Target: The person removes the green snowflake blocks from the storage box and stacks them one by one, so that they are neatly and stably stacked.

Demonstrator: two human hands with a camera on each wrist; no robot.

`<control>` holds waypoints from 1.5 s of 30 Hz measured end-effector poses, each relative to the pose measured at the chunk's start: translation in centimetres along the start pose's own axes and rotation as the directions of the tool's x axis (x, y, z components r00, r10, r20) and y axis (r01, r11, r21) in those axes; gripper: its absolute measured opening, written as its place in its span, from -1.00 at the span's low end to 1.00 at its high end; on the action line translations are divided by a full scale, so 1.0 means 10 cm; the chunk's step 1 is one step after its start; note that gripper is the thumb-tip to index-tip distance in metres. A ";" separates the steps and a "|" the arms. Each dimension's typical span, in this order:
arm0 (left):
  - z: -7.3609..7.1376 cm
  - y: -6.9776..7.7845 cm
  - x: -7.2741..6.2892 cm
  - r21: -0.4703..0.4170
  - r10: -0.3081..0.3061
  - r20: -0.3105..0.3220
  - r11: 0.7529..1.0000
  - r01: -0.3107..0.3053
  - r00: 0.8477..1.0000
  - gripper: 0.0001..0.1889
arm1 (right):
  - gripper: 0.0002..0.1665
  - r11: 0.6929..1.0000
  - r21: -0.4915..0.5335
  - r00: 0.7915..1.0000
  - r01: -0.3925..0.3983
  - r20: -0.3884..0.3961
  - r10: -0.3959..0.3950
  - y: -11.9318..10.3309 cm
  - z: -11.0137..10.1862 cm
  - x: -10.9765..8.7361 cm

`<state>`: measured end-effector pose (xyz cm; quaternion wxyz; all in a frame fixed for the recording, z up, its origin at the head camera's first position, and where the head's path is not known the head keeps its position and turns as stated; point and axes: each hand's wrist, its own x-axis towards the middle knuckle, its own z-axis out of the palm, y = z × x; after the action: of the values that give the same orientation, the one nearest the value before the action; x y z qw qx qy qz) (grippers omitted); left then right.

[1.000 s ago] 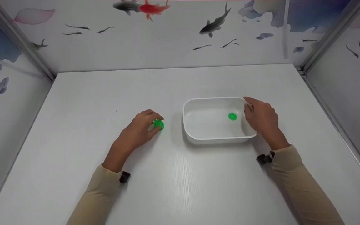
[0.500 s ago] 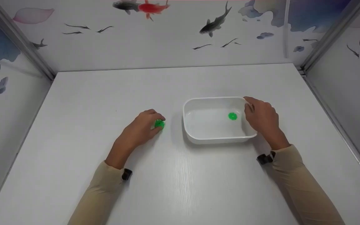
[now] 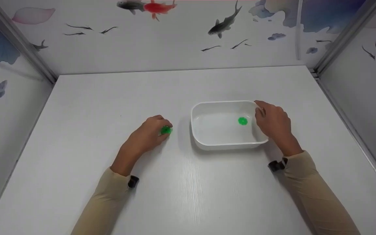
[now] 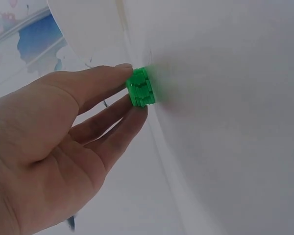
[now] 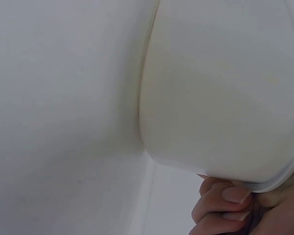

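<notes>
My left hand pinches a small green notched piece between thumb and fingertips, left of the basin. In the left wrist view, this piece shows layered, toothed edges like stacked notched discs, and it sits at the table surface; whether it touches cannot be told. With my right hand I grip the right end of a white rectangular plastic basin by its rim. The right wrist view shows curled fingers under the rim of the basin. Another green notched disc lies flat inside, toward the right end.
The white table has a faint wood grain. White panels with painted fish stand around it, a back wall and one on each side. Metal posts mark the corners. A small black device sits at each wrist.
My left hand has shifted slightly right with the green notched piece, which has turned so that less of its face shows. The right hand and the basin have stayed in place.
</notes>
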<state>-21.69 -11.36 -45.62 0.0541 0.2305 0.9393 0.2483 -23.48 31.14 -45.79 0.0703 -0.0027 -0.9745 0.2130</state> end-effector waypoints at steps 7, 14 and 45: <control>-0.01 0.00 0.00 -0.002 -0.012 0.007 1.000 0.012 1.000 -0.67 | -0.48 1.000 0.006 1.000 0.008 -0.001 -0.008 0.00 -0.01 -0.01; -0.02 -0.01 0.01 -0.013 0.017 -0.006 1.000 -0.017 1.000 -0.70 | -0.48 1.000 0.018 1.000 0.013 -0.010 -0.013 0.00 -0.03 -0.01; -0.07 0.10 -0.05 0.058 0.097 -0.121 0.994 -0.090 0.988 -0.67 | -0.47 1.000 0.009 1.000 -0.006 0.014 0.006 -0.02 -0.03 0.00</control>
<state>-20.96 -11.11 -44.56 -0.0219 0.2599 0.9352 0.2395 -23.44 31.13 -45.45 0.0627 -0.0038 -0.9740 0.2174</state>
